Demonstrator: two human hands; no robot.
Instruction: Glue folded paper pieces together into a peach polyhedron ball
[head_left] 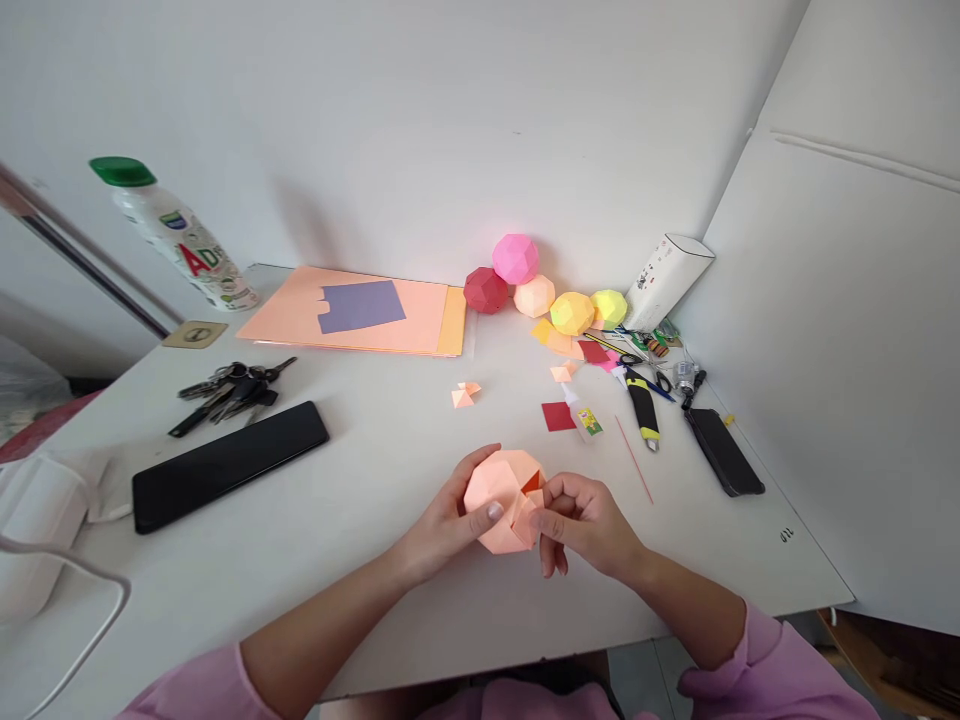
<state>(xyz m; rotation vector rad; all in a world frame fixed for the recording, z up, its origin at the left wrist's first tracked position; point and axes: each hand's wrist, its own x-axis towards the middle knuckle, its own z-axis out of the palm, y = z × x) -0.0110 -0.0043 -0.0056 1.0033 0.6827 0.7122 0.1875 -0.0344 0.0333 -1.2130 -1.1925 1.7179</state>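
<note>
A peach folded-paper ball (499,485) is held just above the front of the table. My left hand (457,515) wraps around its left side, with the thumb pressed on the front face. On the ball's right side an opening shows a darker orange inside. There my right hand (581,520) pinches a peach paper flap (529,512) between thumb and forefinger. Small folded peach paper pieces (465,395) lie beyond the ball, and another folded piece (562,372) sits farther right. A red paper square (558,416) lies near a small green-and-yellow packet (589,421).
Finished paper balls (572,313) stand against the wall beside a white container (667,280). A utility knife (642,410) and a black case (724,452) lie right. Paper sheets (420,310), keys (232,390), a black phone (232,465) and a bottle (187,240) are left.
</note>
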